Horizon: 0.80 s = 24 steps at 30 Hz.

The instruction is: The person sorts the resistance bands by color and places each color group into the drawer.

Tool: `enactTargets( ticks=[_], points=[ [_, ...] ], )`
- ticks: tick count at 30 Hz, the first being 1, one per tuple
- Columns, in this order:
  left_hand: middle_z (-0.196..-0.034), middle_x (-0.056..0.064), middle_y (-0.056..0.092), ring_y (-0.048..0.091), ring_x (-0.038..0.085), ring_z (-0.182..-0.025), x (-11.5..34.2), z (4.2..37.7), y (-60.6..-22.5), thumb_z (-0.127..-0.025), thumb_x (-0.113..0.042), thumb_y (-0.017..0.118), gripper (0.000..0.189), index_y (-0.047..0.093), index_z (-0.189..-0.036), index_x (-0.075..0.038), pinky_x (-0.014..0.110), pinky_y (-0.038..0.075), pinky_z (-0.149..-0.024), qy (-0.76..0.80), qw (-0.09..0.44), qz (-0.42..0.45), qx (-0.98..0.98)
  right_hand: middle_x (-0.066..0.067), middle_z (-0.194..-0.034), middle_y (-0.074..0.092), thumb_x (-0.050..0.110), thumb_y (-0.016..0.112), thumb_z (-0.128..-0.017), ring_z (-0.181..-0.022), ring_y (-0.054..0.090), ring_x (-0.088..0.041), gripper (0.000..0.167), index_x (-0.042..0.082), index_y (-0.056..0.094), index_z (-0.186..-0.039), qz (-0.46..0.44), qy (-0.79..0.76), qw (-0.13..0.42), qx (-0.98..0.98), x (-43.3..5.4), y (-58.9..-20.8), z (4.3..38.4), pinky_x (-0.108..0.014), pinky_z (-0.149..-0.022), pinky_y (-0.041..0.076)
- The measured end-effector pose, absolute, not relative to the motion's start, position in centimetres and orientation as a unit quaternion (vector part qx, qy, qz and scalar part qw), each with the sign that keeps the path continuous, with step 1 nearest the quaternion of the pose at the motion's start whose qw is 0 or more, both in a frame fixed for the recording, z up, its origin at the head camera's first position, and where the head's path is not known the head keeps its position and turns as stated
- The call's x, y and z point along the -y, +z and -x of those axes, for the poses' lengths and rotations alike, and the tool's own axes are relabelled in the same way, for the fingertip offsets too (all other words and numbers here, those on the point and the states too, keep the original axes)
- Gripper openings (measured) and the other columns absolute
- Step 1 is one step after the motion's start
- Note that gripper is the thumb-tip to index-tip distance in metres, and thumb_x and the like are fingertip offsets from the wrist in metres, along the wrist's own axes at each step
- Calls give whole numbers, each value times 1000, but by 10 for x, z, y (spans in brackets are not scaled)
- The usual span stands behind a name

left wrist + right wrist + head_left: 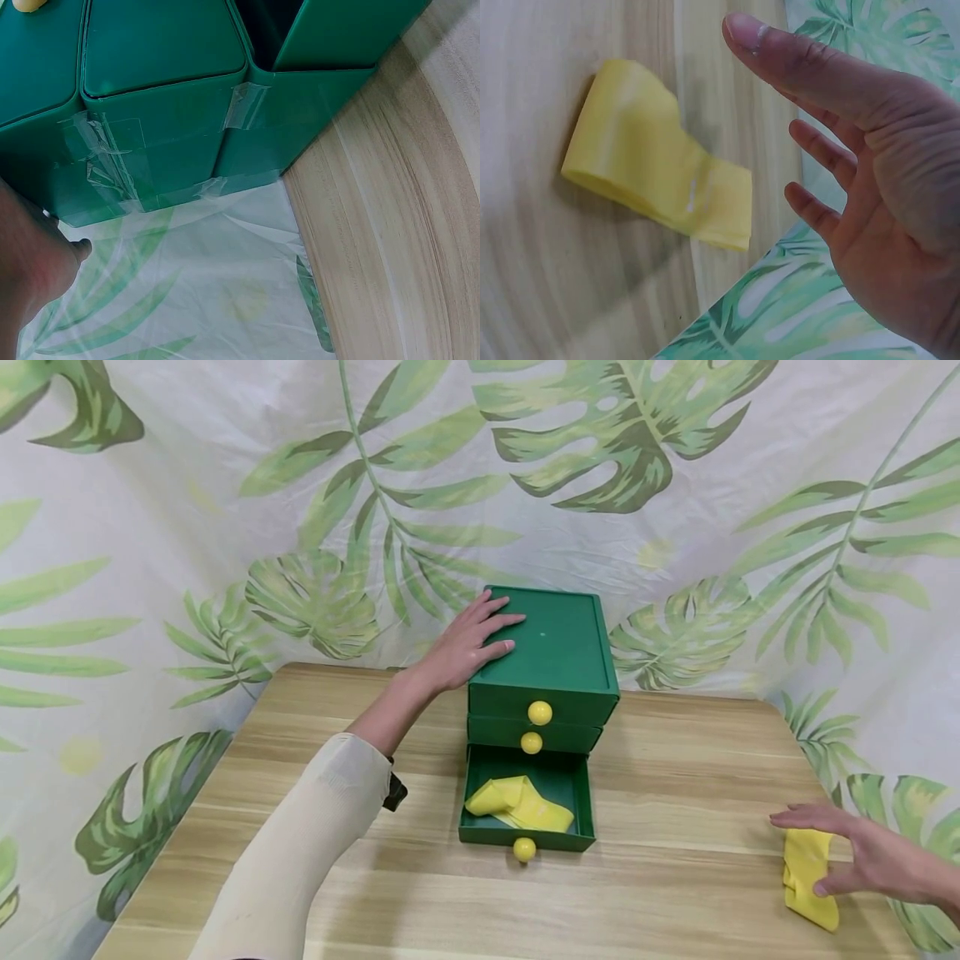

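Observation:
My left hand (474, 643) rests with spread fingers on the top left edge of a green three-drawer box (555, 643). Its bottom drawer (581, 793) is pulled out and holds a folded yellow strip of cloth or band (528, 806); the two drawers above look closed. At the right, my right hand (873, 856) hovers, fingers apart, by a second yellow folded strip (810, 881) lying on the table. The right wrist view shows that strip (634, 135) looped over on the wood, with a gap between it and the right hand (877, 172).
The box stands near the back of a wooden table (675, 877). Behind it hangs a leaf-patterned cloth (420, 527). Round yellow knobs (540, 712) stick out from the drawer fronts. Clear tape (244, 105) joins the drawer units along the box's side.

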<state>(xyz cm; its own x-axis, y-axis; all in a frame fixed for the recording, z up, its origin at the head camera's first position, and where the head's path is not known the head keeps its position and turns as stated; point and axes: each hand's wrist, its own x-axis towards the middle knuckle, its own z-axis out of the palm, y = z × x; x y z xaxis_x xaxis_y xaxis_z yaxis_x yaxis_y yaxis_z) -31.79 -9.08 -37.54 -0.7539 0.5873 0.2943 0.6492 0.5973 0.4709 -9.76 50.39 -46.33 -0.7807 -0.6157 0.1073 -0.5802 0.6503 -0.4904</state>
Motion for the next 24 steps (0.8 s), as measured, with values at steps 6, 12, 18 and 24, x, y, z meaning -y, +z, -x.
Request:
enactTargets(
  ticks=[6, 12, 18, 24],
  points=[
    [-175, 12, 23, 0, 30, -165, 91, 319, -377, -112, -41, 51, 54, 49, -161, -17, 51, 4, -132, -287, 53, 346, 892, 19, -154, 53, 16, 100, -60, -146, 25, 15, 94, 5, 61, -145, 352, -256, 25, -900, -514, -471, 91, -4, -103, 18],
    [-175, 12, 24, 1, 31, -165, 91, 318, -375, -112, -41, 50, 54, 49, -161, -17, 52, 4, -132, -290, 54, 348, 890, 14, -159, 49, 20, 100, -56, -150, 19, 13, 103, -1, 56, -148, 360, -258, 22, -896, -519, -477, 84, -2, -106, 11],
    [-175, 12, 24, 1, 30, -165, 91, 318, -375, -112, -41, 50, 54, 49, -161, -17, 52, 4, -132, -289, 53, 347, 891, 16, -160, 47, 21, 99, -58, -150, 14, 14, 104, 1, 54, -150, 355, -254, 36, -899, -524, -484, 78, -1, -105, 2],
    [-175, 12, 23, 0, 30, -165, 90, 319, -375, -112, -40, 51, 54, 48, -161, -17, 53, 4, -132, -291, 52, 347, 890, 15, -159, 49, 19, 97, -59, -150, 16, 14, 101, -1, 55, -149, 357, -256, 37, -898, -528, -492, 76, -2, -107, 5]
  ],
)
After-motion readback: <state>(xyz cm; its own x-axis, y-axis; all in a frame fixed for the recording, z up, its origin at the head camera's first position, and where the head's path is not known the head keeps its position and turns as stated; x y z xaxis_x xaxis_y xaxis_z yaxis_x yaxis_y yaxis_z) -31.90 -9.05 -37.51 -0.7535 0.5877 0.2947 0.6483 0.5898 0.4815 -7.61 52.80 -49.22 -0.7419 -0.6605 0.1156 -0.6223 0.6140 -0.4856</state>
